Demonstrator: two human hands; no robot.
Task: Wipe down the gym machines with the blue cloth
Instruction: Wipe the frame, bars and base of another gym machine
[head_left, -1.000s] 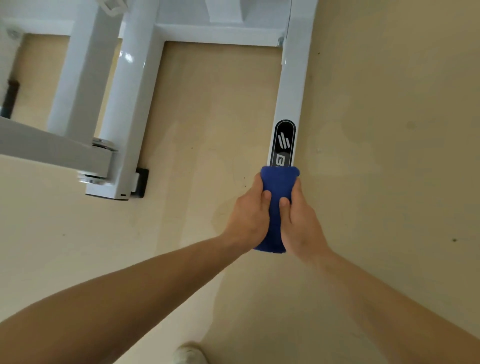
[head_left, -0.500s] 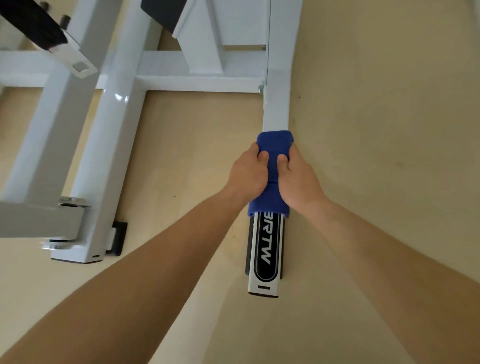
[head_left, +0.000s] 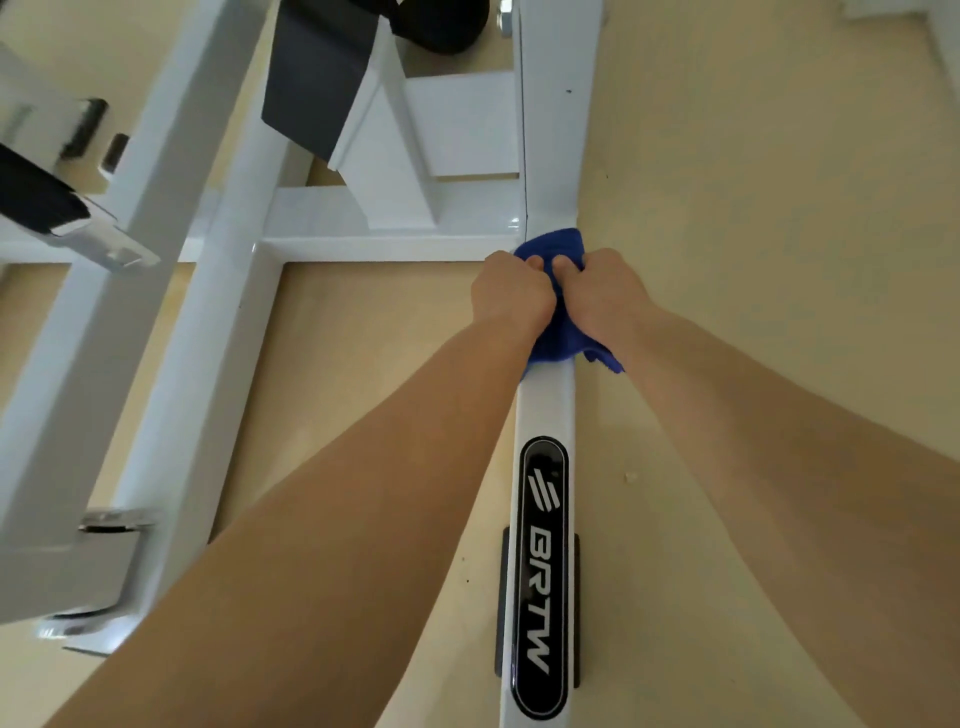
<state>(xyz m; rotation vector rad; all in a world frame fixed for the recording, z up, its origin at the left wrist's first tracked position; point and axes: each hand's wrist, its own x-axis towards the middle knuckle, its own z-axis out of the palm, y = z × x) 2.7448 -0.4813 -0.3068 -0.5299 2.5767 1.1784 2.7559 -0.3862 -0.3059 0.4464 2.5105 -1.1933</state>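
**Kid:** Where is the blue cloth?

**Me:** I see the blue cloth (head_left: 557, 241) a bit above the middle of my screen, near 1 o'clock. It lies over the white bar (head_left: 545, 405) of the gym machine. That is right where the cross bar (head_left: 389, 228) comes in from 9 o'clock.

**Kid:** What are the hands doing?

**Me:** The left hand (head_left: 511, 291) grips the cloth from the left, with its fingers curled round it. The right hand (head_left: 602, 291) grips it from the right in the same way. One fingertip of each hand shows on top of the cloth, and the two are close together. Both hands hold the cloth on the bar.

**Kid:** Is any cloth loose?

**Me:** Yes. A small corner sticks out under the right wrist, at 5 o'clock from the hands, over the tan floor (head_left: 753, 260).

**Kid:** What else is there?

**Me:** A black label (head_left: 543, 571) that says BRTW sits on the same bar, low at 5 o'clock. A dark foot (head_left: 503, 597) pokes out from under the bar beside it. A black pad (head_left: 317, 67) is up at 11 o'clock.
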